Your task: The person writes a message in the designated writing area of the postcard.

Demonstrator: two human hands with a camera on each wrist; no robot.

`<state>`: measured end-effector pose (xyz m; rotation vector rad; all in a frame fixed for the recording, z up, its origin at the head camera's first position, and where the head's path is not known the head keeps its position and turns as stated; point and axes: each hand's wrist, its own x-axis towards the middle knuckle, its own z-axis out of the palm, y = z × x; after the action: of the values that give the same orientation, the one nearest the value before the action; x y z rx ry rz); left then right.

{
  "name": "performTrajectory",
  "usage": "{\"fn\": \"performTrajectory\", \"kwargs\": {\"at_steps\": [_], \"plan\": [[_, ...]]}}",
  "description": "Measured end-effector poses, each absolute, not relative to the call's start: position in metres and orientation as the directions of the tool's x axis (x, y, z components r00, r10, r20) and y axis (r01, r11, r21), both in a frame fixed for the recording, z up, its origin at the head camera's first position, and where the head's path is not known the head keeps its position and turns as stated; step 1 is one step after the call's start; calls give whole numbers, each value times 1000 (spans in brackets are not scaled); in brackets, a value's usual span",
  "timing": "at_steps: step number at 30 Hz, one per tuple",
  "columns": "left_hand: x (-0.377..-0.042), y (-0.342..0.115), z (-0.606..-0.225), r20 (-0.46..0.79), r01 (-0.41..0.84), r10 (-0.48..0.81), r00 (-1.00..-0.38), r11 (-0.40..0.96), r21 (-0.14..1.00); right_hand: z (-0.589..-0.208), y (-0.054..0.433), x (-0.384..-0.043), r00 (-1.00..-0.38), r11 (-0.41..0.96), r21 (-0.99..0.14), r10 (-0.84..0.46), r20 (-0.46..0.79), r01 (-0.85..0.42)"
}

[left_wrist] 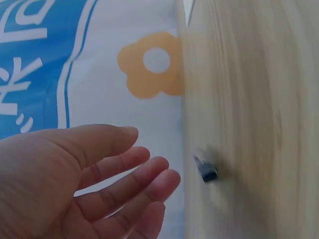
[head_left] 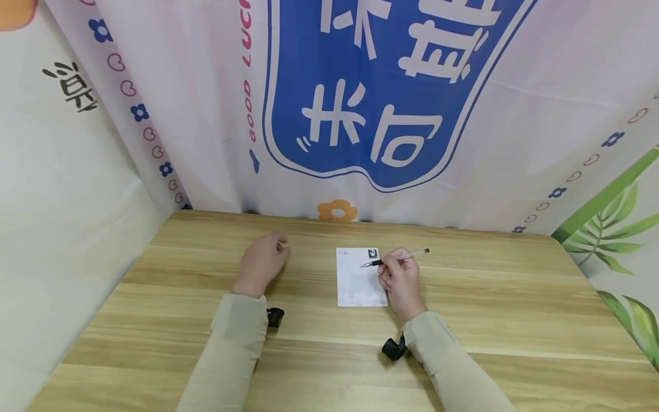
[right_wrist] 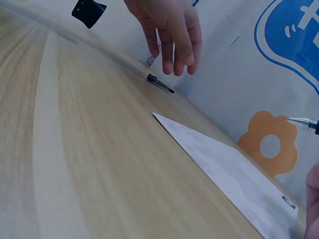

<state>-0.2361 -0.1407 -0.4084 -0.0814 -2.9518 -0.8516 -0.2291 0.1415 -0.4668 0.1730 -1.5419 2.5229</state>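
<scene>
My right hand (head_left: 401, 283) pinches a clear gel pen (head_left: 412, 254) with a black grip, its bare tip pointing left over a white card (head_left: 360, 286). The card lies flat on the table, with a small dark picture in its upper right corner and faint grey print. To the left of the card, my left hand (head_left: 262, 263) hovers with loosely bent, parted fingers and nothing between them. Close below those fingers, a small dark pen cap (right_wrist: 160, 83) shows at the table in both wrist views; the head view has it hidden by the hand.
A wooden table (head_left: 309, 360) reaches back to a printed curtain (head_left: 216, 189) with blue lettering and an orange flower. White cloth (head_left: 67, 229) hangs on the left, leaf-printed cloth (head_left: 618, 246) on the right. Black wrist-worn devices (head_left: 275, 317) jut out from both sleeves.
</scene>
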Motion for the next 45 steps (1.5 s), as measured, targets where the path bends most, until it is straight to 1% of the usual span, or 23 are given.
{"fn": "performTrajectory", "kwargs": {"at_steps": [8, 15, 20, 45], "plan": [[-236, -152, -412, -11, -3, 4, -1000, 836, 549, -466, 143, -230, -976, -446, -868, 92, 196, -217], [-236, -154, -415, -54, -33, -4, -999, 834, 551, -467, 143, -231, -979, -470, -859, 98, 180, -205], [-236, -155, -416, -62, -39, -5, -998, 821, 569, -467, 143, -230, -981, -466, -863, 93, 170, -194], [-239, -155, -418, -70, -19, 25, -997, 822, 569, -466, 143, -230, -983, -439, -879, 79, 168, -186]]}}
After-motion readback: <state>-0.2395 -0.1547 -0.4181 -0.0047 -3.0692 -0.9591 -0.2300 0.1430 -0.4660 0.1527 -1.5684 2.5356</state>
